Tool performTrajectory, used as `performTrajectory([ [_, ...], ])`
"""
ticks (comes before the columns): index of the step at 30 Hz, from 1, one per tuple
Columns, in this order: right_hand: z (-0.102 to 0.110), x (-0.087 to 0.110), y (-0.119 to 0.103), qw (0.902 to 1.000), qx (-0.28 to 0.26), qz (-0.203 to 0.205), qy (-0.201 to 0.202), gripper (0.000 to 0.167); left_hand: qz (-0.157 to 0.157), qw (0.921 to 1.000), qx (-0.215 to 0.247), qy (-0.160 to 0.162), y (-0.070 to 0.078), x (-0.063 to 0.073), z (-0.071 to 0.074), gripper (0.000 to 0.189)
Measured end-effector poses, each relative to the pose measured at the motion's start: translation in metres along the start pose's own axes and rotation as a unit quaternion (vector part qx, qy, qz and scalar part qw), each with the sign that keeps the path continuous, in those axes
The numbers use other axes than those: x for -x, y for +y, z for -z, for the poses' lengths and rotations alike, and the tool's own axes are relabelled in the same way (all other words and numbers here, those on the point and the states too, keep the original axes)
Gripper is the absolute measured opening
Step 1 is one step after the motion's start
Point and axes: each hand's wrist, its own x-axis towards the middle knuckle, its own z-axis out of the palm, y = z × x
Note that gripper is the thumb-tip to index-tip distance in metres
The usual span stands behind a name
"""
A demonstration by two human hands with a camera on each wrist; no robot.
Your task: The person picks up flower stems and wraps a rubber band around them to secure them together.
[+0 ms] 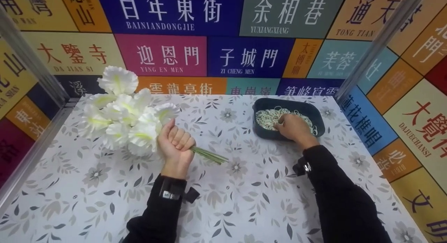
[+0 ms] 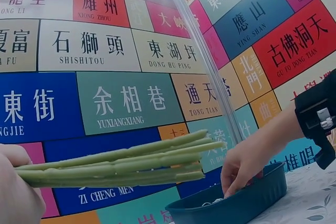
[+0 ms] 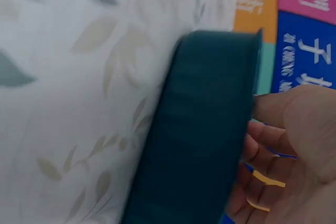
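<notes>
My left hand [image 1: 176, 145] grips a bunch of green stems [image 1: 209, 155] in its fist, thumb up. White ruffled flowers [image 1: 120, 110] with yellow-green centres fan out to the left of the fist. In the left wrist view, the cut stem ends [image 2: 121, 163] stick out past the fingers. My right hand [image 1: 295, 128] reaches into a dark teal box [image 1: 270, 134] with many pale rubber bands [image 1: 267, 118] in it. Its fingers point down among the bands. In the right wrist view the box wall hides the fingertips, so any band between them cannot be made out.
A white tablecloth [image 1: 237, 201] with grey flowers and leaves covers the table. Colourful panels [image 1: 160, 54] with Chinese lettering stand behind and at both sides. Metal posts [image 1: 377, 44] rise at the back corners.
</notes>
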Motion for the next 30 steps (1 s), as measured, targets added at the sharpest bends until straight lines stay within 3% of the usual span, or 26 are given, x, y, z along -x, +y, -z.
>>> performTrajectory([
  [7,-0.011,-0.013,0.016,0.993,-0.092,-0.067,-0.035,0.043,0.001,0.9999,0.012,-0.008,0.002,-0.001,0.0,0.059],
  [11,-0.013,-0.015,0.017,0.9891,-0.105,-0.09,-0.052,0.042,0.0,0.9997,0.022,-0.014,0.003,-0.001,-0.001,0.059],
  [22,-0.016,-0.013,0.016,0.9883,-0.117,-0.092,-0.034,0.024,0.005,0.9993,0.021,-0.029,0.001,0.001,-0.001,0.058],
  [30,-0.018,-0.014,0.015,0.9916,-0.105,-0.074,0.013,0.021,0.008,0.9989,0.015,-0.044,-0.002,0.002,-0.001,0.057],
])
